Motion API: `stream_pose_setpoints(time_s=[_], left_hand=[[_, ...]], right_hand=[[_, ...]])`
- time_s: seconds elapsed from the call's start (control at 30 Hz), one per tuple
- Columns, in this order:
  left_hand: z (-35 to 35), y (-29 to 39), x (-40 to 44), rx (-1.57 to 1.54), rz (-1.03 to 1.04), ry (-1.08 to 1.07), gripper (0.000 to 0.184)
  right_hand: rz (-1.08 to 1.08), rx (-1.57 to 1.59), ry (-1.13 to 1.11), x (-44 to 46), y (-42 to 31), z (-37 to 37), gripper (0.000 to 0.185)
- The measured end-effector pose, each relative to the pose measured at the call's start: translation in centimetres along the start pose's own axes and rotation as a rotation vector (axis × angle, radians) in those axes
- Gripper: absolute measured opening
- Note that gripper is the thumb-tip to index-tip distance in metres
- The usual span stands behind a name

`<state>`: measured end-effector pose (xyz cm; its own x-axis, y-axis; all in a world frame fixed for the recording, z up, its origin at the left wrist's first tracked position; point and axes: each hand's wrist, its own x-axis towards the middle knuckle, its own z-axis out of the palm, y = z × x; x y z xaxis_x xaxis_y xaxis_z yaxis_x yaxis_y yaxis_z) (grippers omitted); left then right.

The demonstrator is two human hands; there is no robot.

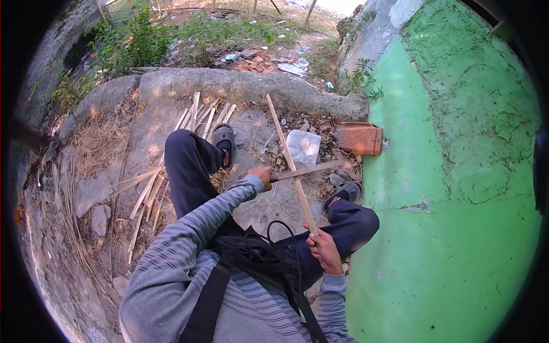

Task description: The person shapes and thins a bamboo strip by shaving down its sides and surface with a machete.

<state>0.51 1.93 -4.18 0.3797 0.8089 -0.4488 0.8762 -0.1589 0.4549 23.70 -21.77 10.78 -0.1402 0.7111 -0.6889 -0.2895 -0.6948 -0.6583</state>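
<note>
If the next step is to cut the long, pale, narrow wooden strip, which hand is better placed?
The left hand, I would judge: it grips the long, flat, brownish knife, whose blade crosses the strip. The right hand seems occupied, holding the strip near its lower end.

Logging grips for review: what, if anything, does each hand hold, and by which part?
The left hand holds a knife by its handle; the right hand holds a wooden strip by its near end.

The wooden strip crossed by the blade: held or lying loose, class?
Held: the right hand grips the wooden strip at its near end. Whether the far end touches the ground, I cannot tell.
</note>
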Motion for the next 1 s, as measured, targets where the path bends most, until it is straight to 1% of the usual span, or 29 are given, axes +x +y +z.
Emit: stream_pose_setpoints(time_s=[0.03,0.07,0.13,0.2,0.23,0.3,0.37,0.43,0.47,0.5,0.57,0.6,0.63,0.67,0.7,0.73,0.77,0.83,0.87,0.9,0.97,1.0], left_hand=[[-0.4,-0.1,0.4,-0.012,-0.07,0.042,0.032],[-0.9,-0.5,0.7,-0.016,-0.073,0.04,0.032],[-1.9,-2.0,0.7,-0.075,-0.183,0.079,0.035],[-2.4,-3.5,0.4,-0.042,-0.209,0.062,0.036],[-2.7,-4.2,0.3,-0.012,-0.24,0.046,0.037],[-1.9,-5.2,0.5,-0.02,-0.243,0.047,0.038],[-1.3,-5.6,0.9,-0.059,-0.227,0.038,0.044],[-1.3,-5.4,0.9,-0.07,-0.212,0.03,0.044],[-1.3,-5.2,1.0,-0.078,-0.196,0.023,0.043],[-1.3,-5.1,1.0,-0.08,-0.195,0.019,0.043],[-1.3,-4.8,1.0,-0.067,-0.188,0.029,0.041],[-1.2,-4.7,1.0,-0.069,-0.189,0.026,0.041],[-1.5,-4.1,0.6,-0.073,-0.162,0.06,0.035],[-1.9,-3.7,0.2,-0.076,-0.133,0.095,0.03],[-1.9,-3.6,0.1,-0.077,-0.132,0.092,0.03],[-2.0,-3.5,-0.1,-0.109,-0.121,0.097,0.03],[-2.0,-3.4,-0.1,-0.141,-0.11,0.102,0.03],[-2.1,-3.4,-0.6,-0.139,-0.091,0.109,0.03],[-2.3,-3.4,-0.7,-0.135,-0.073,0.122,0.03],[-2.7,-3.3,-1.0,-0.134,-0.071,0.12,0.03],[-3.3,-3.0,-1.8,-0.164,-0.041,0.133,0.03],[-3.7,-2.8,-2.3,-0.163,-0.038,0.131,0.03]], right_hand=[[0.005,-0.006,0.0,-0.3,-0.2,0.1,0.045],[-0.025,0.004,-0.001,-0.6,-0.6,0.4,0.046],[-0.056,0.02,-0.001,-0.8,-0.5,0.4,0.048],[-0.181,-0.016,-0.03,-0.7,-0.6,0.3,0.056],[-0.182,-0.013,-0.031,-1.0,-0.9,0.6,0.056],[-0.266,0.001,-0.007,-2.5,-1.7,1.3,0.064],[-0.275,0.018,-0.051,-3.4,-2.1,1.1,0.067],[-0.37,0.05,0.076,-4.1,-2.6,1.4,0.071],[-0.416,0.058,0.126,-4.4,-2.6,1.7,0.068],[-0.413,0.057,0.129,-4.4,-2.5,1.8,0.068],[-0.554,0.114,0.278,-4.0,-2.0,2.1,0.064],[-0.563,0.056,0.335,-3.6,-1.7,2.2,0.058],[-0.56,0.055,0.337,-3.2,-1.5,2.6,0.058],[-0.647,0.013,0.448,-2.6,-1.3,3.4,0.053],[-0.732,-0.031,0.559,-2.1,-1.1,4.2,0.047],[-0.789,-0.067,0.6,-1.7,-1.2,5.0,0.038],[-0.787,-0.068,0.603,-1.4,-1.4,5.5,0.038],[-0.889,-0.194,0.601,-1.1,-1.7,6.2,0.036],[-0.911,-0.294,0.623,-1.0,-1.8,6.1,0.034],[-0.91,-0.292,0.625,-1.1,-2.2,6.5,0.034],[-0.76,-0.249,0.622,-1.9,-3.2,7.5,0.033],[-0.759,-0.248,0.625,-2.3,-3.7,7.7,0.033]])
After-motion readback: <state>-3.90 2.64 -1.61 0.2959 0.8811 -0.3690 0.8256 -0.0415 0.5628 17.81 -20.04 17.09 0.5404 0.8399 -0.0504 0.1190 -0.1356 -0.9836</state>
